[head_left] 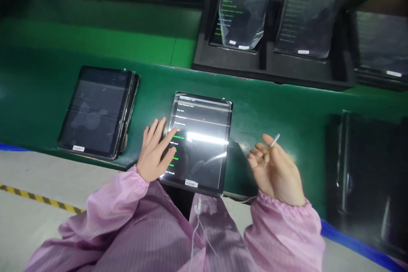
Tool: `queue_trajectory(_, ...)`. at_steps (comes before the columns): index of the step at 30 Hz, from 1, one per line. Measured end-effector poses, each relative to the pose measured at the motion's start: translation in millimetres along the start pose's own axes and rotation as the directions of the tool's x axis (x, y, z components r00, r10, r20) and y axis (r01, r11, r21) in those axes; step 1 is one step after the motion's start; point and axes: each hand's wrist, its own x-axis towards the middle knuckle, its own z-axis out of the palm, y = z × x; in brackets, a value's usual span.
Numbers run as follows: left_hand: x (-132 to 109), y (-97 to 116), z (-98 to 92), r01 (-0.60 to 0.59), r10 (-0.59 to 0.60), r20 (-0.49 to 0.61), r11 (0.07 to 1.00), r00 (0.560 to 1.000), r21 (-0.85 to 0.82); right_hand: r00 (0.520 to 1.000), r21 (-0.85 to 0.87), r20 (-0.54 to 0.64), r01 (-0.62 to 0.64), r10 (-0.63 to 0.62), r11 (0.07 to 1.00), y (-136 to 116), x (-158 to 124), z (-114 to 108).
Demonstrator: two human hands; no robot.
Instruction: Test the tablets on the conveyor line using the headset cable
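Note:
In front of me on the green bench lies a tablet [204,148], its screen lit with a list of test names in white and green. My left hand [156,153] is spread over the tablet's left edge, with the index finger and thumb at the screen. To the right of the tablet, my right hand [279,170] is raised, palm up, pinching the slim white end of an earphone cable [276,139]. Part of the white cord [197,216] hangs over my lap. Most of what lies inside the right palm is hidden by the fingers.
A stack of tablets [95,112] sits to the left, the top one dark with a faint logo. Black trays [232,61] at the back hold tablets in clear film [242,17]. Dark, glossy stacked objects [366,178] stand at the right. The green bench [153,89] ends near my lap.

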Motion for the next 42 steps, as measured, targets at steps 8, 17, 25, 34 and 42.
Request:
queue_trajectory(8, -0.3, 0.0, 1.7, 0.031, -0.031, 0.042, 1.000, 0.999, 0.002, 0.992, 0.037, 0.055, 0.110, -0.112, 0.993, -2.0, 26.7, 9.1)
queue_trajectory(17, -3.9, 2.6, -3.2, 0.049, -0.048, 0.019, 0.999, 0.999, -0.017, 0.993, 0.008, 0.042, 0.107, -0.107, 0.994, -11.0, 34.4, 20.7)
queue_trajectory(25, -19.0, 8.9, -1.3, 0.081, -0.090, -0.067, 0.989, 0.994, -0.126, 0.985, 0.075, 0.093, 0.138, -0.144, 0.988, -8.4, 32.5, 30.3)
queue_trajectory(34, -32.7, 13.5, 7.9, 0.200, -0.234, -0.116, 0.949, 0.965, -0.244, 0.996, 0.167, -0.023, 0.085, -0.083, 0.982, 30.2, 21.6, 21.3)
queue_trajectory(42, -34.5, 19.7, 17.2, 0.219, -0.281, -0.150, 0.918, 0.948, -0.331, 0.996, 0.180, -0.016, 0.094, -0.093, 0.979, 33.0, 23.2, 14.9)
